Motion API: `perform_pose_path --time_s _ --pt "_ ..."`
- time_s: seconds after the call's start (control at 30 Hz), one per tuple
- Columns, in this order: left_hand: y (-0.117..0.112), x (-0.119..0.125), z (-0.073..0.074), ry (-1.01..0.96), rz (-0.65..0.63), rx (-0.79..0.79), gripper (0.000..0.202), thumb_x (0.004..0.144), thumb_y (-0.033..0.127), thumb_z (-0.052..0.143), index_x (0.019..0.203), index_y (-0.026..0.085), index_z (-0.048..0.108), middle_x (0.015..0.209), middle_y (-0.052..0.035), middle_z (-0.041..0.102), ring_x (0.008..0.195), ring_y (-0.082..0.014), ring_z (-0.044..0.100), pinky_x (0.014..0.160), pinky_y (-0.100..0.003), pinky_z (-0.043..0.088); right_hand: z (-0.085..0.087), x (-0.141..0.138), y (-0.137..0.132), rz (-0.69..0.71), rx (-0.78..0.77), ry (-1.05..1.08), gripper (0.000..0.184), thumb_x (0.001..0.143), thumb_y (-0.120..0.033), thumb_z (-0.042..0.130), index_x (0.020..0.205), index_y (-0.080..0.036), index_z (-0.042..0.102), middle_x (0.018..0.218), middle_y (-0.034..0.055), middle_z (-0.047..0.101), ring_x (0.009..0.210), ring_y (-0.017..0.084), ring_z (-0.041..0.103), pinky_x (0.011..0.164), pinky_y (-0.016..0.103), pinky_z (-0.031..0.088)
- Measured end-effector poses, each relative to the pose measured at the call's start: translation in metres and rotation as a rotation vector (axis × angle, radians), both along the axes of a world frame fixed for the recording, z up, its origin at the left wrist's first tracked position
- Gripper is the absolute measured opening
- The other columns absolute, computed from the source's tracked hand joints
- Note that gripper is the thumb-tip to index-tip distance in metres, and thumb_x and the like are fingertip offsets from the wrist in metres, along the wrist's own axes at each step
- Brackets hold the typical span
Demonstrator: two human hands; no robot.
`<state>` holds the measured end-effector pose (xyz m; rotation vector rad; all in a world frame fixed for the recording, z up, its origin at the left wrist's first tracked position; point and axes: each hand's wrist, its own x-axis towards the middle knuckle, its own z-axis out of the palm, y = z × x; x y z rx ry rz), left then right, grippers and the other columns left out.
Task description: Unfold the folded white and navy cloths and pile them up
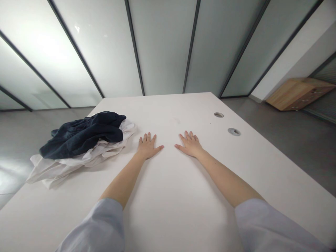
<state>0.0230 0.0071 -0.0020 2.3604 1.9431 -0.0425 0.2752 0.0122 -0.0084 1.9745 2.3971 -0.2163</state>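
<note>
My left hand (pixel 148 146) lies flat on the white table (pixel 168 196), fingers spread, holding nothing. Opposite it, my right hand (pixel 191 144) also rests palm down with its fingers apart and nothing in it. A crumpled dark navy cloth garment (pixel 86 134) lies to the left of my left hand, apart from it. Under the navy garment is a rumpled white garment (pixel 76 166), whose edge hangs at the table's left side. How either garment is shaped cannot be made out.
Two round cable grommets, a far one (pixel 218 114) and a nearer one (pixel 234 132), are set in the table's right side. Behind the table's far edge runs a frosted glass partition (pixel 165 49) with dark frames. A wooden cabinet (pixel 299 93) stands on the grey floor at right.
</note>
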Motion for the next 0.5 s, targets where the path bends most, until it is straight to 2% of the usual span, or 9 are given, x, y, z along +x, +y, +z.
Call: perform_pose_path --time_s 0.17,0.5 --pt "0.0015 -0.0005 -0.002 0.004 0.003 -0.005 0.091 0.085 0.079 0.023 0.154 0.019 0.025 0.161 -0.0168 0.016 0.147 -0.0379 0.013 0.116 -0.056 0.016 0.0014 -0.0004 0.0009 -0.021 -0.01 0.008 0.095 0.081 -0.084 0.024 0.155 -0.024 0.024 0.162 0.0143 0.012 0.146 0.043 0.007 0.114 0.062 0.007" --pt "-0.0006 0.0017 0.0004 0.006 0.011 -0.007 0.093 0.085 0.08 0.023 0.155 0.019 0.024 0.161 -0.0175 0.016 0.147 -0.0375 0.012 0.116 -0.055 0.015 0.0033 0.0002 0.0009 -0.013 -0.014 0.0 0.096 0.081 -0.085 0.024 0.155 -0.024 0.023 0.162 0.0146 0.013 0.146 0.043 0.01 0.114 0.061 0.01"
